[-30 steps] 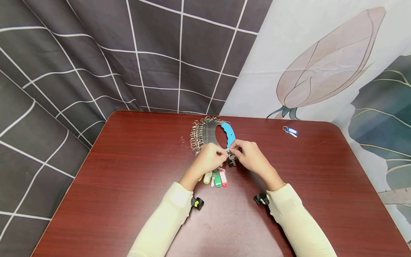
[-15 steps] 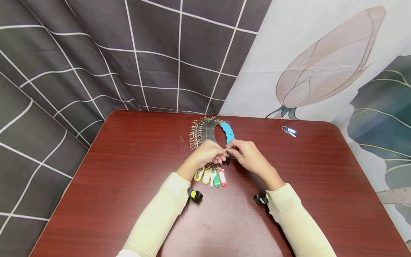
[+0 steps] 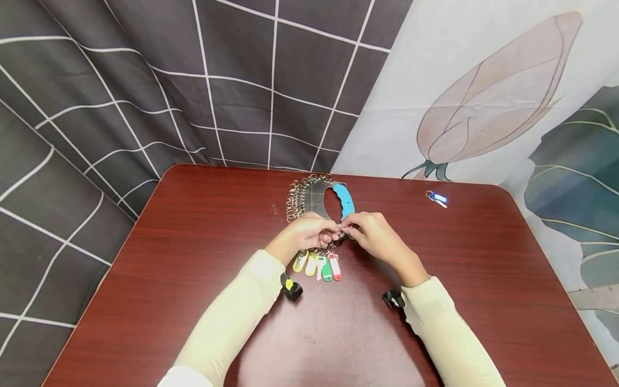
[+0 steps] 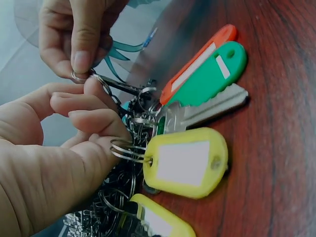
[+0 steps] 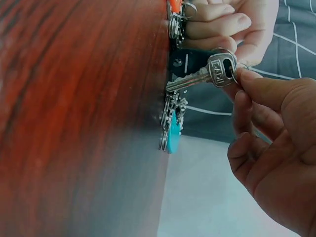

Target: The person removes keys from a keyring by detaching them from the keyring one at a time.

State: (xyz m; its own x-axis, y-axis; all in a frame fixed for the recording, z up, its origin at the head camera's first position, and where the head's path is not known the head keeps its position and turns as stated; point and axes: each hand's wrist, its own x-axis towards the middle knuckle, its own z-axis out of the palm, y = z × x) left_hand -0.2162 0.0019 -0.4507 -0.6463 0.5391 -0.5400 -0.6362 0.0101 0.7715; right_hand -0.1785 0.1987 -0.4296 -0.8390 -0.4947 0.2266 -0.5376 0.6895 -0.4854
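Observation:
A round metal key holder [image 3: 315, 198] with a blue handle [image 3: 345, 200] lies on the table, its outer edge lined with small rings and clips. At its near side both hands meet. My right hand [image 3: 374, 231] pinches a key ring [image 5: 236, 74] that carries a silver key [image 5: 217, 70] and a black tag [image 5: 190, 61]. Opposite it, my left hand [image 3: 309, 230] has its fingertips on the same small metal rings; its exact grip is partly hidden. Below the left hand hang yellow tags [image 4: 185, 163], a green tag [image 4: 212, 76], a red tag [image 3: 335, 267] and a toothed key [image 4: 217, 106].
A separate key with a blue tag [image 3: 439, 198] lies at the back right of the reddish-brown table [image 3: 217, 236]. Behind the table hang a dark gridded cloth [image 3: 242, 107] and a pale cloth with a flower print [image 3: 488, 102].
My left hand and forearm have shifted slightly left and turned, showing the yellow tags more fully. The hanging key with its black tag has risen between the hands. The right hand has hardly moved.

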